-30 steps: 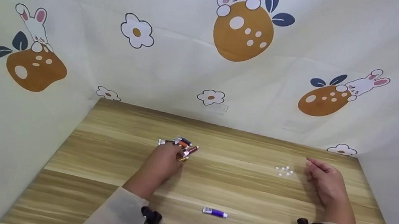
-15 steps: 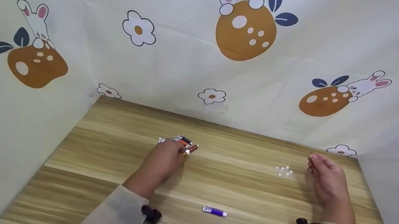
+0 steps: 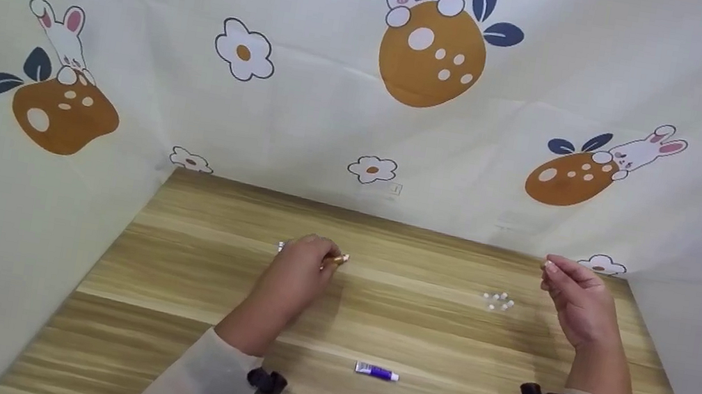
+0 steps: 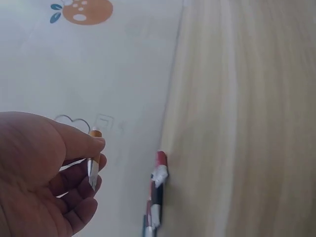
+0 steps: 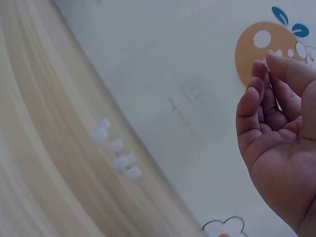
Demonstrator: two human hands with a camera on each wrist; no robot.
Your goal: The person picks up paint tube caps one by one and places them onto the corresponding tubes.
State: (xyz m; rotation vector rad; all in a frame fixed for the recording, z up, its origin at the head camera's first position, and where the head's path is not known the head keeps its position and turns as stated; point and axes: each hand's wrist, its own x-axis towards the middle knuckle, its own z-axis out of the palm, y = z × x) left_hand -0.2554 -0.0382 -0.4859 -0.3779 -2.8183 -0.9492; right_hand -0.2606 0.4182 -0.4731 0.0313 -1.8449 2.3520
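Observation:
My left hand (image 3: pixel 298 270) pinches a small ochre paint tube (image 4: pixel 96 158) between thumb and fingers, its pale narrow end pointing up in the left wrist view. Several other paint tubes (image 4: pixel 157 190), red and dark among them, lie on the table under this hand. In the head view the hand hides most of them. At the right, my raised right hand (image 3: pixel 577 303) holds thumb and index fingertips together on a tiny white piece (image 5: pixel 265 64), mostly covered, that looks like a cap. Beside that hand, several small white caps (image 3: pixel 498 301) lie in a loose cluster.
A purple paint tube (image 3: pixel 375 371) with a white end lies near the front middle of the wooden table (image 3: pixel 210 372). Pale cloth walls (image 3: pixel 308 113) printed with rabbits and oranges stand around the back and sides.
My left hand has picked the ochre tube from the pile and lifted it. My right hand has risen slightly, with its fingertips still together. The purple tube and white caps stay put.

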